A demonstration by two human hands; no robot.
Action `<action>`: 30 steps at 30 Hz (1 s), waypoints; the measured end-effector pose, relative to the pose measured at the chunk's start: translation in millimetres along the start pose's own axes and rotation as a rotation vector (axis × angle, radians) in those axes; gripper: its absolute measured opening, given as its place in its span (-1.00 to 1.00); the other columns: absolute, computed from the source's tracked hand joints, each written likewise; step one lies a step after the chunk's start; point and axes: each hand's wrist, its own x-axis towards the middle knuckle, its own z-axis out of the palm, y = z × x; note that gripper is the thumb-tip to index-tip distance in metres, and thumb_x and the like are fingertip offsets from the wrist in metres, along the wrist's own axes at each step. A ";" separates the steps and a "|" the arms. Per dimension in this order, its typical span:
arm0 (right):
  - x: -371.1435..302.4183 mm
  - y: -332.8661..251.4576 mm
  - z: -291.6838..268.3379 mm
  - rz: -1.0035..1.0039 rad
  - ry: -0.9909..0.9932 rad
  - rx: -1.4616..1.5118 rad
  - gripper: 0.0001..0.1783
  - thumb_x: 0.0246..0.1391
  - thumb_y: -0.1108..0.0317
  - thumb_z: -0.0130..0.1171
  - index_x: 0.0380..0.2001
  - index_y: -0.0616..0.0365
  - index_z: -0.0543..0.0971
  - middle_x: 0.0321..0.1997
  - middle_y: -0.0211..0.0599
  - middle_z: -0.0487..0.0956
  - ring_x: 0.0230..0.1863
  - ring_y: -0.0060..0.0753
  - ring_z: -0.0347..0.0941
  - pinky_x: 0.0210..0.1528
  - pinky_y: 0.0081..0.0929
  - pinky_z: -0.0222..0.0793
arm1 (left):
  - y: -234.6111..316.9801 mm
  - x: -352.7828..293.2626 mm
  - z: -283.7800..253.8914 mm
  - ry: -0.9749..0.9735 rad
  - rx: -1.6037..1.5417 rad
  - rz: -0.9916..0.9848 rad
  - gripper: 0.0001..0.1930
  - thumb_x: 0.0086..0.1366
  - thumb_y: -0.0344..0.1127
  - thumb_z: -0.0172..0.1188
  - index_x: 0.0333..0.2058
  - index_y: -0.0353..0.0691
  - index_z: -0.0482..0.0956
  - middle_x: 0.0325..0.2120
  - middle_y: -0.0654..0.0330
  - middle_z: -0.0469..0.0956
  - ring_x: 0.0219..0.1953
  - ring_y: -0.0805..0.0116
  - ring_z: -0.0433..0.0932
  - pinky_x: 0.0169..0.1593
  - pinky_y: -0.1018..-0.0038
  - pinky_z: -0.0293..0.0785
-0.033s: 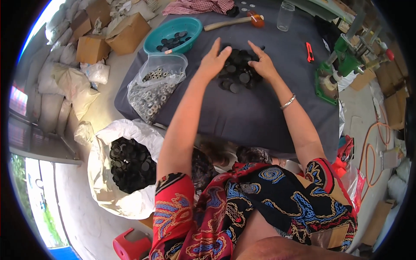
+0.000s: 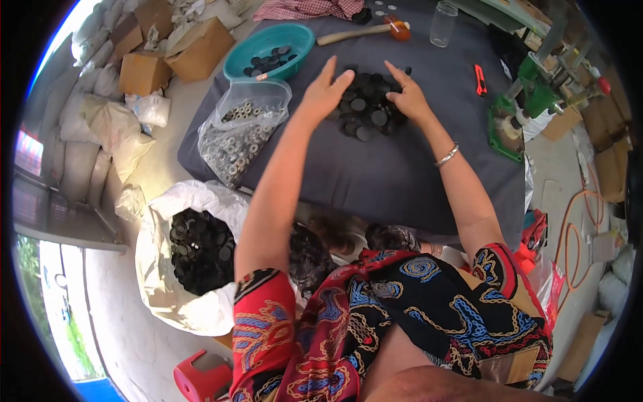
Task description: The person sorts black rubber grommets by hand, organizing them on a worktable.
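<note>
Plainly released, the left hand (image 2: 327,92) and right hand (image 2: 408,97) stand spread on either side of the black discs (image 2: 372,110) heaped on the tabletop (image 2: 335,167), though contact is hard to tell. Leftward lie a bag of metal rings (image 2: 242,144) and a teal basin (image 2: 258,41) of more discs (image 2: 269,61); rightward, a red cutter (image 2: 480,81) and a green press (image 2: 501,137).

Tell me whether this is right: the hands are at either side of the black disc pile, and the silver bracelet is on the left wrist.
The wrist is wrong: the head view shows the silver bracelet on the right wrist. The left hand and right hand are indeed at either side of the black disc pile.
</note>
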 end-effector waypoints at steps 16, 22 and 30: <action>-145.4 -298.7 108.4 -0.353 -1.044 0.733 -0.48 -0.05 0.47 0.21 0.04 0.39 0.47 -0.01 -0.07 0.58 0.01 -0.27 0.52 0.10 -0.38 0.40 | 22.4 -344.0 -208.1 0.359 0.382 -0.861 -0.66 0.13 -0.20 0.25 -0.23 -0.37 0.63 -0.42 0.04 0.62 -0.41 0.25 0.61 -0.35 0.37 0.57; -185.6 -302.6 207.8 -0.674 -1.234 -0.246 -0.06 -0.35 0.37 0.39 0.19 0.42 0.26 -0.09 0.16 0.55 0.02 0.10 0.49 0.02 -0.25 0.46 | -14.3 -382.6 -176.7 0.214 0.593 -0.857 -0.16 -0.06 0.04 0.32 0.17 -0.28 0.35 -0.10 -0.18 0.56 -0.05 -0.04 0.55 0.07 0.28 0.43; -171.4 -294.9 258.1 -0.594 -1.405 -0.239 0.28 -0.56 0.37 0.49 0.33 0.32 0.05 0.11 0.19 0.45 0.12 0.06 0.43 0.10 -0.31 0.42 | -53.8 -387.3 -151.1 0.582 0.564 -0.853 -0.24 0.02 -0.02 0.23 0.23 -0.09 0.32 0.01 -0.18 0.46 0.08 -0.12 0.42 0.15 0.21 0.34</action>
